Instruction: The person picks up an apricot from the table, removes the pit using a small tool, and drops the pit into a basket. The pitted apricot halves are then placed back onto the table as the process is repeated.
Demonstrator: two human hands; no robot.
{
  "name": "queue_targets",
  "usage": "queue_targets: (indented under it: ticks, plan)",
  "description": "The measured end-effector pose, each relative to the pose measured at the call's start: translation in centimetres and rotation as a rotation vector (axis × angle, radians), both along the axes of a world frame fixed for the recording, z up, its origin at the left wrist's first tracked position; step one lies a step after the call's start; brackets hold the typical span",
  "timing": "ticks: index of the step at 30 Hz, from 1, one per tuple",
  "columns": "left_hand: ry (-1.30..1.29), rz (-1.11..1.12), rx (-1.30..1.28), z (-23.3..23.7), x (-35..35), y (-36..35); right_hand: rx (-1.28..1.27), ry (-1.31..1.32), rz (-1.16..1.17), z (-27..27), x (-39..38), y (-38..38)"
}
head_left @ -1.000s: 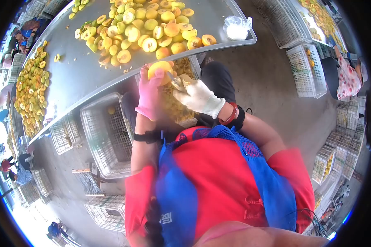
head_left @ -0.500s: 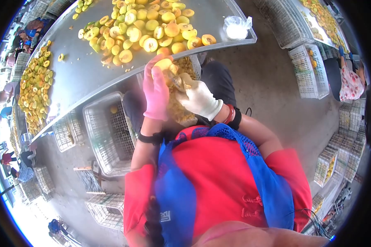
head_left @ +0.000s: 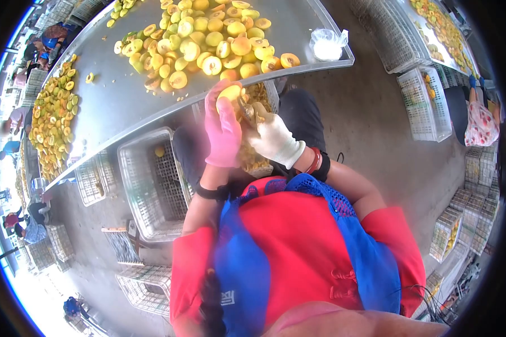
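Yellow fruit [head_left: 229, 94] (partly hidden) in pink-gloved left hand [head_left: 222, 130], metal tool [head_left: 247, 110] just beside.

So the table [head_left: 123, 84] is right in front, with the main fruit pile [head_left: 208, 42] around its middle, the second pile [head_left: 53, 118] over at its left end and a bag [head_left: 327, 46] by the near right corner. There's a filled crate [head_left: 271, 92] between the legs [head_left: 301, 115], near the table edge. The big crate [head_left: 152, 196] sits just left, one fruit [head_left: 159, 151] inside. Another table [head_left: 433, 39] is far right.
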State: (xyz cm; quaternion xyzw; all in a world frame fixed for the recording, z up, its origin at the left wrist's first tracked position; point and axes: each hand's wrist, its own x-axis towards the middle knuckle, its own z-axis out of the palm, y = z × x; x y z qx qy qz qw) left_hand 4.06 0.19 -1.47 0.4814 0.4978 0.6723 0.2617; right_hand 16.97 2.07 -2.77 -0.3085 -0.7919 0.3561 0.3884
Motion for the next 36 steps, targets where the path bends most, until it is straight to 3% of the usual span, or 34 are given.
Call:
queue_targets:
  ticks: [3,5,6,8,10,13,17,21,25,27,29,30,32,34,36]
  plan:
    - [-0.046,-0.02,-0.002,-0.3,0.0,0.2,0.141,0.064,0.061,-1.4,-0.4,0.3]
    - [-0.113,-0.033,-0.021,0.2,0.2,0.0,0.088,0.161,0.127,-1.6,-0.8,0.4]
    - [-0.145,-0.038,-0.029,0.5,0.2,0.0,-0.001,0.22,0.168,-1.2,-1.1,0.5]
    - [-0.169,-0.095,-0.07,-0.3,-0.5,-0.1,-0.443,0.204,0.29,0.1,-0.8,0.7]
    - [-0.2,-0.178,-0.085,-0.3,-1.0,-0.5,-1.156,0.023,0.436,5.5,1.1,0.8]
    - [-0.242,-0.321,-0.094,1.0,-1.8,-0.8,-1.295,0.223,0.687,4.4,0.7,0.9]
    - [-0.33,-0.335,-0.176,1.1,-2.6,-1.1,-1.418,0.234,0.766,4.0,0.9,1.0]
    - [-0.499,-0.062,-0.271,1.4,-4.6,-1.7,-1.317,0.201,0.748,2.8,0.2,0.1]
    - [0.072,0.392,-0.317,-2.5,-11.7,-4.6,-0.952,-0.076,0.538,0.3,0.3,0.4]
    - [0.318,0.562,-0.665,0.3,-13.8,-6.7,-0.652,-0.205,0.429,-1.2,0.6,0.3]
    - [0.5,0.676,-0.957,-0.9,-17.4,-8.2,-0.756,-0.245,0.398,-1.2,0.8,0.4]
    - [0.735,0.747,-1.052,0.0,-17.7,-8.0,-0.792,-0.251,0.397,-1.2,0.8,0.5]
    - [0.763,0.722,-1.024,1.2,-17.2,-7.2,-0.782,-0.219,0.369,-1.7,0.7,0.1]
    - [0.633,0.609,-0.922,1.7,-16.3,-4.3,-0.803,-0.325,0.357,-0.3,0.5,0.3]
    - [0.907,0.449,-0.681,-1.7,-17.7,-0.5,-0.734,-0.37,0.345,-0.5,0.4,0.5]
